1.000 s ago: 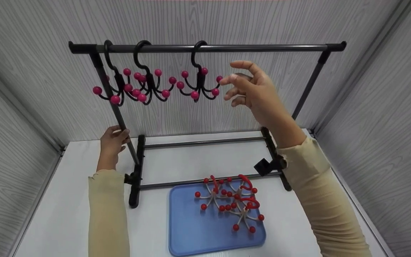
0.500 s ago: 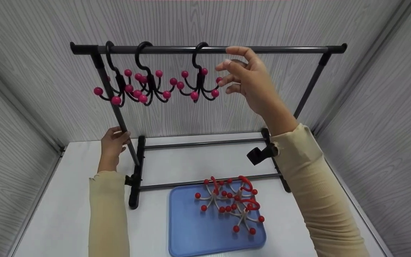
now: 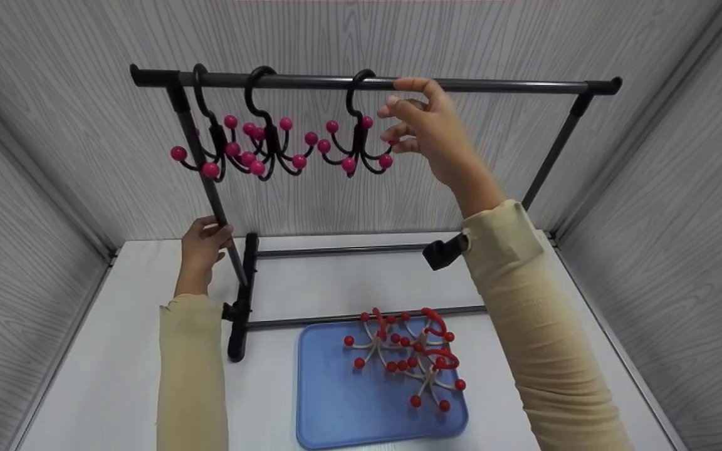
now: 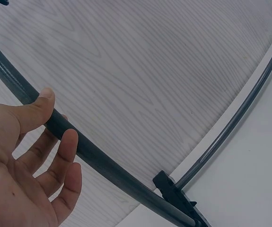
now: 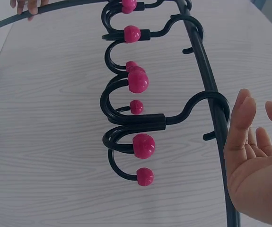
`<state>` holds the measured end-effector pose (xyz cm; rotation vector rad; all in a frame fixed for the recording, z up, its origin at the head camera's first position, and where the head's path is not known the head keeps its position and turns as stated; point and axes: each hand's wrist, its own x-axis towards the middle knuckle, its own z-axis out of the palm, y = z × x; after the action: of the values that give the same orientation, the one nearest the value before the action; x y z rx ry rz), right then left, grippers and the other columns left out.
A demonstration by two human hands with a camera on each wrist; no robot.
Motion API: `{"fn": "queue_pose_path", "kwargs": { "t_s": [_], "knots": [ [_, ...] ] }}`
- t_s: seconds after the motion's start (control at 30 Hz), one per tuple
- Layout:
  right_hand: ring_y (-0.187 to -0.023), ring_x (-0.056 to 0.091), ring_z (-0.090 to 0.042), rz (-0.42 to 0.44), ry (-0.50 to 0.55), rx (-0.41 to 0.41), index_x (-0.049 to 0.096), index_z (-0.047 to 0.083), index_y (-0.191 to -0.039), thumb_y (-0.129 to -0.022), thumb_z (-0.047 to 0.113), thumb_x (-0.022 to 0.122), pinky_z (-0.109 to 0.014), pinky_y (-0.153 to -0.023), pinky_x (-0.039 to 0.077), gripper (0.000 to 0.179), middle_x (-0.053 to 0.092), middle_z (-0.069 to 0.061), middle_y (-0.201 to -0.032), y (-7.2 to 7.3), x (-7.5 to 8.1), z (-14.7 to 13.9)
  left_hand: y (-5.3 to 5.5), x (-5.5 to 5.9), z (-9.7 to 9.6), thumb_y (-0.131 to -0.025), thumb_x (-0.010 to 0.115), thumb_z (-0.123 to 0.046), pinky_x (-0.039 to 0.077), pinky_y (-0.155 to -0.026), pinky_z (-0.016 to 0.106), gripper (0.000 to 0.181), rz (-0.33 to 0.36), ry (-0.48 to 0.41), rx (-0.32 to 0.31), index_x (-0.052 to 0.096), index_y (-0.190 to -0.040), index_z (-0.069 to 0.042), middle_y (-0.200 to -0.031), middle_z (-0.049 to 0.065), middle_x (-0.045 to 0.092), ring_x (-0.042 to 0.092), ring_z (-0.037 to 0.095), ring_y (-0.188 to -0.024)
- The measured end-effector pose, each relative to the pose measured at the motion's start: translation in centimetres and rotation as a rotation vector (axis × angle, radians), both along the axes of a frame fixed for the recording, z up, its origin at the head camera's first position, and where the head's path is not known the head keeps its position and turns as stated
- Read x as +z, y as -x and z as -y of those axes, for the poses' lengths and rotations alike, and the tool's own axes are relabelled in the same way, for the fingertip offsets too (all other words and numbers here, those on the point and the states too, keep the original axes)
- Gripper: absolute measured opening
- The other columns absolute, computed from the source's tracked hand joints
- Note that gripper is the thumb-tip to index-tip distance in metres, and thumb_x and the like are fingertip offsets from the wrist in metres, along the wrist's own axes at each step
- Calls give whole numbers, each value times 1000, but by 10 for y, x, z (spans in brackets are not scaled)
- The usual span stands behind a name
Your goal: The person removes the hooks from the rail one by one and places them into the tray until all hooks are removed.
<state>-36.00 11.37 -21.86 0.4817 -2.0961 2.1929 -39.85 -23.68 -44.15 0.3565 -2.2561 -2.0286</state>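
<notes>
My left hand grips the left upright pole of a dark metal rack, thumb on one side and fingers curving round the other. Up by the rack's top bar, my right hand has loosely bent fingers with nothing between them. Just left of it hangs a black multi-arm hanger with pink ball tips, its hook over the bar. Farther left on the bar are a second black hanger and a third, close to the left upright; their arms overlap in the head view.
A blue tray lies on the white table in front of the rack. On its right side sit several pale hangers with red hooks and red ball tips. Two lower crossbars join the rack's feet, and grey wood-patterned panels enclose the space.
My right hand has risen and moved a little left, up to the top bar beside the nearest black hanger. The left hand keeps its hold on the upright.
</notes>
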Motion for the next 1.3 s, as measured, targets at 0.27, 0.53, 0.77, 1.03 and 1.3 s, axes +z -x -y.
{"fn": "queue_pose_path", "kwargs": {
  "t_s": [0.27,0.53,0.77,1.03,1.3],
  "knots": [
    [-63,60,-16,59,-7,62,42,13,-126,-91,16,58,-23,-54,47,38,60,-9,-95,11,-18,18,2,0,1,-91,58,-24,38,-78,29,32,13,-35,11,45,-120,-19,-95,-9,54,57,7,-83],
    [-68,61,-16,44,-44,44,39,15,-130,-93,17,54,-24,-58,49,40,59,-14,-109,18,-26,26,1,5,1,-91,58,-26,39,-79,28,37,0,-1,14,44,-124,-17,-97,-10,54,57,9,-89],
    [-68,60,-15,56,-43,17,36,19,-133,-93,14,52,-25,-59,49,43,60,-12,-108,25,-32,35,0,2,3,-91,58,-27,39,-78,28,38,-6,7,16,44,-124,-16,-98,-10,54,58,9,-89],
    [-70,60,-16,47,-77,26,35,18,-135,-94,13,51,-25,-61,50,44,60,-12,-107,31,-31,41,1,-2,2,-91,59,-26,39,-79,28,35,-10,2,14,45,-121,-16,-96,-9,55,58,8,-85],
    [-68,60,-15,50,-94,20,35,14,-135,-93,11,50,-24,-58,49,44,60,-9,-106,38,-35,43,1,-4,1,-91,59,-28,39,-80,29,37,-8,-3,10,45,-123,-16,-95,-10,55,58,7,-85]
  ]
}}
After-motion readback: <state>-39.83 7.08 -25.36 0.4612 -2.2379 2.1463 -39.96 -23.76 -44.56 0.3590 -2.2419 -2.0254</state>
